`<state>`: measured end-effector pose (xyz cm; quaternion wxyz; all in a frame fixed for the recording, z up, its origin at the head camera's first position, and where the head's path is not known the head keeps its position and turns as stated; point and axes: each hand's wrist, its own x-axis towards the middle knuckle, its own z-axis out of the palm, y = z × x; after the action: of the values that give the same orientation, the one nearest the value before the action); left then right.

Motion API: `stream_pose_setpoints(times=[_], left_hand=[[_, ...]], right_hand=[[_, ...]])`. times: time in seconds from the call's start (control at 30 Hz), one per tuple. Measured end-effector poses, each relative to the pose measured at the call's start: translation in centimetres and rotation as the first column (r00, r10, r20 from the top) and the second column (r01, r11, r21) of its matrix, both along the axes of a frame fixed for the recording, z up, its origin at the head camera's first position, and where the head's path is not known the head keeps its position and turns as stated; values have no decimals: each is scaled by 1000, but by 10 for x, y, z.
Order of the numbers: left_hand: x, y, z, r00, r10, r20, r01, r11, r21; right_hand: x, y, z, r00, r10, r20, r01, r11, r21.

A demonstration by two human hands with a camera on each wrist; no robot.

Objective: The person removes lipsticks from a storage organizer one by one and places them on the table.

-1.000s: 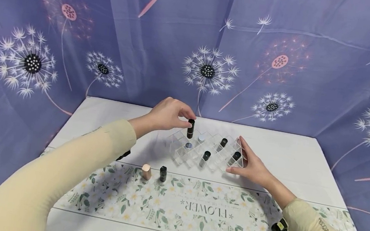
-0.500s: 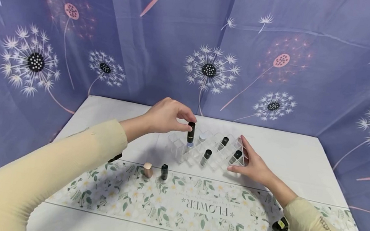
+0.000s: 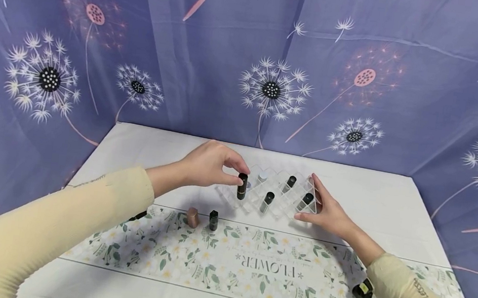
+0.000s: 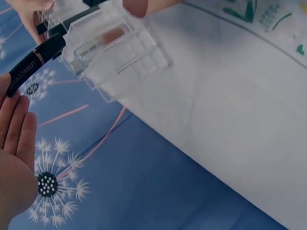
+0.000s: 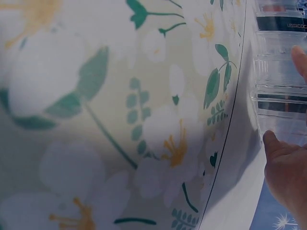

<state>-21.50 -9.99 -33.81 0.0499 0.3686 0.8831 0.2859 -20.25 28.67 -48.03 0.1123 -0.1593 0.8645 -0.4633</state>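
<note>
My left hand (image 3: pixel 207 165) pinches a black lipstick tube (image 3: pixel 241 189) by its upper end between thumb and fingers. The tube stands upright over the left part of a clear lipstick organizer (image 3: pixel 278 209); whether its lower end is inside a compartment, I cannot tell. In the left wrist view the lipstick (image 4: pixel 31 67) shows pale lettering and a gold ring. My right hand (image 3: pixel 331 217) grips the organizer's right end, thumb at the front and fingers behind. Several lipsticks stand in its slots, including a black-topped one (image 3: pixel 267 201) and a pale-topped one (image 3: pixel 262 176).
A rose-gold lipstick (image 3: pixel 192 218) and a black one (image 3: pixel 213 220) stand on the floral runner (image 3: pixel 264 291) in front. A dark item (image 3: pixel 138 216) is partly hidden by the left sleeve. A black faceted object (image 3: pixel 363 292) lies beside the right sleeve. A curtain (image 3: pixel 209 66) hangs behind.
My left hand has come down and slightly nearer with the black lipstick, which now sits lower at the organizer's left side. The right hand keeps its hold on the organizer's right end.
</note>
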Motion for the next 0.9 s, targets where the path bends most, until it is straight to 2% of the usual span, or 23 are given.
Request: stream_pose_setpoints(times=[0.53,0.9], left_hand=[[26,0,-25,999,-50,14,50,999,-10],[35,3,-41,996,-83,27,84,996,-16]], right_hand=[[1,-1,1,1000,-4,-6,4,1000,-5],[0,-1,-1,1000,-5,-3,5,1000,-12]])
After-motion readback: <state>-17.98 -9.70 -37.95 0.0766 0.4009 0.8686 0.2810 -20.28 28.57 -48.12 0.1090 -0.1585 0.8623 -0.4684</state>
